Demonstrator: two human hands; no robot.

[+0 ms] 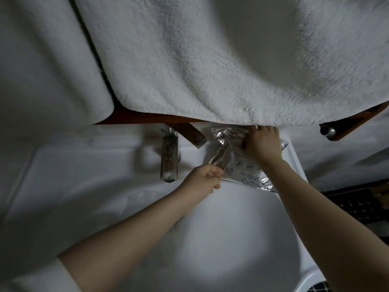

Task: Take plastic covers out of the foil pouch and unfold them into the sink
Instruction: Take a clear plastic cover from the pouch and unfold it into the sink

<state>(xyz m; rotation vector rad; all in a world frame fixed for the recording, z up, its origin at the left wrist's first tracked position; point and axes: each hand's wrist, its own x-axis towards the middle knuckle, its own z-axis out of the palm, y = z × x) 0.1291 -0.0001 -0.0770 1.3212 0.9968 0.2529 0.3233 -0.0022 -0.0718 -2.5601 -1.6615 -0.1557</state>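
A silver foil pouch (244, 165) with blue fish and shell drawings lies on the back right rim of the white sink (221, 239). My left hand (203, 179) pinches the pouch's left edge near its lower corner. My right hand (262, 144) presses down on the pouch's upper part, its fingers at the crinkled open end just below the towel's hem. No plastic cover shows outside the pouch, and what my right fingers touch inside is hidden.
A large white towel (231, 60) hangs from a reddish wooden rack (147, 119) and fills the upper view. A metal tap (169, 157) reaches over the basin left of the pouch. A dark tiled floor (357, 205) shows at the right.
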